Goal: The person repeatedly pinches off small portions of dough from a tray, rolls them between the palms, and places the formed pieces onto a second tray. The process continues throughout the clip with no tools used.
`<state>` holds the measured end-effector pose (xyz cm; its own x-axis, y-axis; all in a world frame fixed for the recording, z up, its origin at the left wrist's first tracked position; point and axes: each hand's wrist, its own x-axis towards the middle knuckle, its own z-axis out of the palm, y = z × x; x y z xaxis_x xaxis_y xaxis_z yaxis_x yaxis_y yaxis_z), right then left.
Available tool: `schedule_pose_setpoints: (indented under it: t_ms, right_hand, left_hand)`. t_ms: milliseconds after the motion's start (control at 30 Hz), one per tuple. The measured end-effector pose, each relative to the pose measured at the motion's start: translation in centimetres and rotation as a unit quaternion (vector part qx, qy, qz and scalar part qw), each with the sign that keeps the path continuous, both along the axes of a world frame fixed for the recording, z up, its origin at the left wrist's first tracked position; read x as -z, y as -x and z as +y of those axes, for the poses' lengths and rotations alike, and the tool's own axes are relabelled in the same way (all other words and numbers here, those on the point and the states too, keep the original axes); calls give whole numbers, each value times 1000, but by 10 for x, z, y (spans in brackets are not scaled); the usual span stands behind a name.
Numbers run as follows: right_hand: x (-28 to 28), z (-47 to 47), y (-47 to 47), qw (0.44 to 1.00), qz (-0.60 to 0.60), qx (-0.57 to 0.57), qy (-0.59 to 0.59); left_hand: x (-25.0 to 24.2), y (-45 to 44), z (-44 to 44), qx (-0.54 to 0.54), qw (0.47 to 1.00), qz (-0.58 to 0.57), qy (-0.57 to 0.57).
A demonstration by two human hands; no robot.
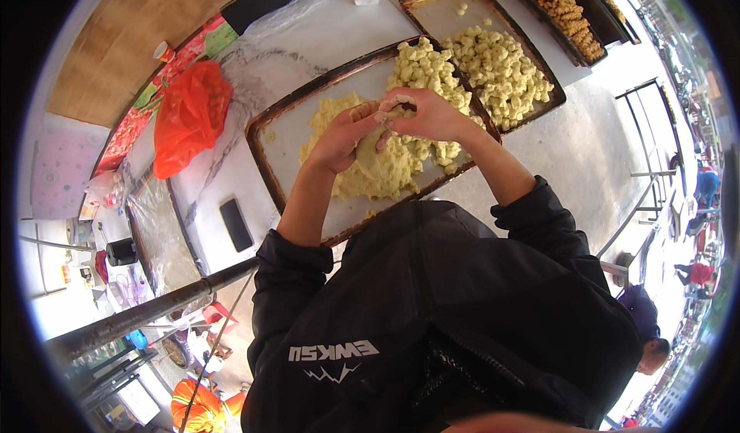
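My left hand (pixel 341 138) is curled around a lump of pale yellow-green dough (pixel 369 158). Its thumb meets the fingertips of my right hand (pixel 430 115), which is bent at the top of the lump with dough stuck to the fingers. Whether a piece is pinched there I cannot tell. Both hands are over a baking tray (pixel 289 106) with a dark, worn rim. Beneath them spreads a soft mass of dough (pixel 387 181), partly hidden by the hands. Small torn dough pieces (pixel 425 66) are heaped at the tray's right end.
A second baking tray (pixel 430 11) holds more dough pieces (pixel 500 77). Beyond it are dark trays of brown crumbly food (pixel 558 14). Left on the marbled table lie a red plastic bag (pixel 191 118) and a phone (pixel 236 225). A metal pole (pixel 156 306) crosses lower left. A person (pixel 644 329) is at right.
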<state>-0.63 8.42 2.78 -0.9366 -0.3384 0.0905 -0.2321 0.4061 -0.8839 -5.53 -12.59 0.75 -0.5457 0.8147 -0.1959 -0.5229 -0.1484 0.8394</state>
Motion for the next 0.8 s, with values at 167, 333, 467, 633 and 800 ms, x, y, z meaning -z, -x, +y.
schedule_pose_setpoints:
  t_ms: [167,333,467,633,800]
  right_hand:
    - [19,19,11,982,-36,177,55]
    - [37,8,22,973,-42,215,75]
    - [29,-31,25,921,-137,259,256]
    - [12,-75,-15,966,12,125,227]
    - [11,-61,15,961,-39,160,223]
  left_hand:
    - [3,8,-8,-97,990,-33,-96]
    - [-2,-22,25,-207,962,-88,-158]
    - [8,-46,66,-247,956,84,-134]
    - [9,-12,61,-359,925,82,-89]
    - [-1,-41,67,-318,921,206,-90]
